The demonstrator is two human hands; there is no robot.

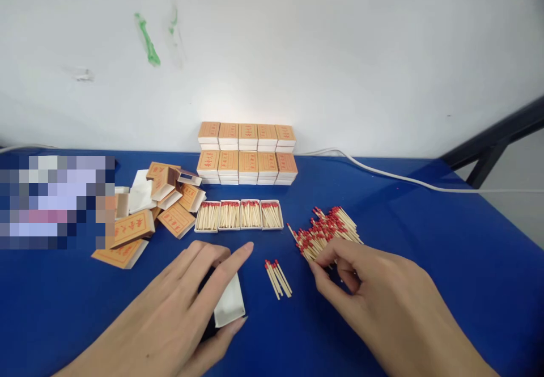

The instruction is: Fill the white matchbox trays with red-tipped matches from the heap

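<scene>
My left hand (193,295) curls around an empty white matchbox tray (230,303) on the blue table, thumb at its near end and index finger stretched over it. At the near edge of a loose pile of red-headed matches (329,229), my right hand (374,289) pinches thumb and forefinger together on matches; how many is hidden. Several matches (278,279) lie roughly side by side between the two hands. Behind them stands a row of open trays (240,229) filled with matches; the rightmost tray (272,228) looks less full.
Stacked closed matchboxes (247,162) stand in two rows near the wall. At the left lies a heap of orange matchbox sleeves (176,220) and white trays. A white cable (382,174) crosses the back right of the table (408,212). A pixelated patch hides the far left.
</scene>
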